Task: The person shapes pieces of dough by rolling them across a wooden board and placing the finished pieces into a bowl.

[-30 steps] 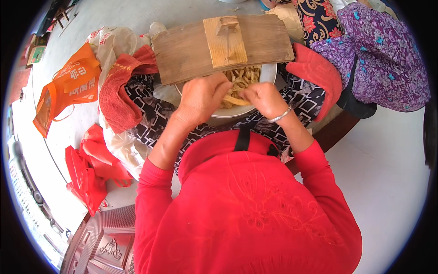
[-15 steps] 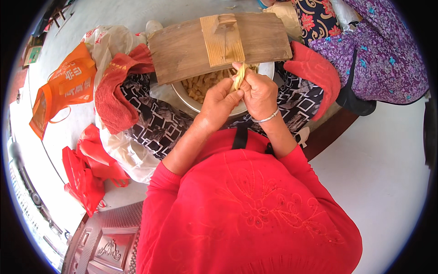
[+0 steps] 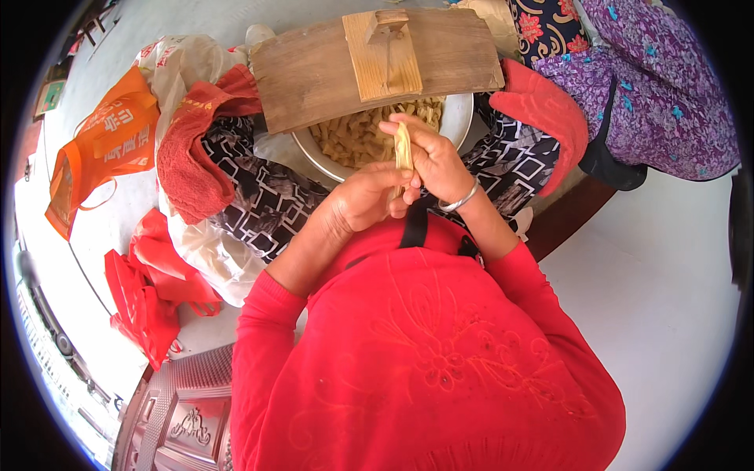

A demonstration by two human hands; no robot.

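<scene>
A pale yellow, leaf-like strip [image 3: 403,147] stands lengthwise between my hands, above the near rim of a metal basin [image 3: 461,122]. My left hand [image 3: 367,195] is closed in a pinch at the strip's lower end. Along its upper part, my right hand [image 3: 441,166] grips it, with the index finger stretched past it and a silver bangle at the wrist. Many light brown folded pieces [image 3: 345,140] fill the basin. Across the basin's far side lies a wooden board [image 3: 306,72], with a lighter wood plate and a block [image 3: 385,55] fixed on it.
Red towels [image 3: 200,169] lie over both my knees. An orange bag [image 3: 110,145], a white plastic bag [image 3: 224,255] and red bags [image 3: 149,290] are at the left. Another person's purple flowered clothing [image 3: 660,102] is close on the right. A carved dark panel [image 3: 184,416] stands at lower left.
The strip has turned more upright and looks straighter and flatter. My left hand has slid down to its lower end, and my right index finger has stretched out.
</scene>
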